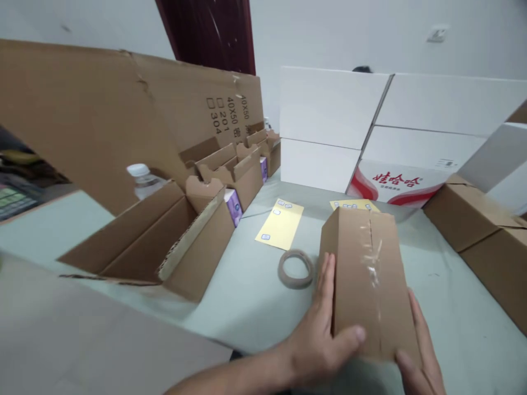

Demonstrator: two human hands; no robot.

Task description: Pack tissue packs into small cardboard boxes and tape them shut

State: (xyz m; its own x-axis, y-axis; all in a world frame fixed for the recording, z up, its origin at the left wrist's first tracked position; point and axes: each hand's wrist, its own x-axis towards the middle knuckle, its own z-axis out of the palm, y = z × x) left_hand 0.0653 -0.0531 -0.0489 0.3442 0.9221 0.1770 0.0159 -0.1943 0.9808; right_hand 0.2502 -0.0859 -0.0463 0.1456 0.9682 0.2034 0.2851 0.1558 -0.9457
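A closed brown cardboard box [358, 274] stands at the near side of the table, with clear tape along the seam on its top. My left hand [323, 334] presses against its left side, thumb over the top edge. On the opposite side, my right hand [422, 351] grips the near right corner, partly cut off by the frame's bottom. Both hands hold the box between them. A roll of tape [295, 284] lies flat just left of the box. Beyond it rests a yellow sheet [280, 224] with small stickers; the box partly covers a second yellow sheet [349, 205].
Open cardboard boxes [206, 249] line the left, with purple-and-white packs [233, 207] between them and a white-capped bottle [144, 181] behind. A tall cardboard panel [164, 104] borders the left; white cartons [325, 126] stand at the back. More brown boxes [486, 236] sit at the right.
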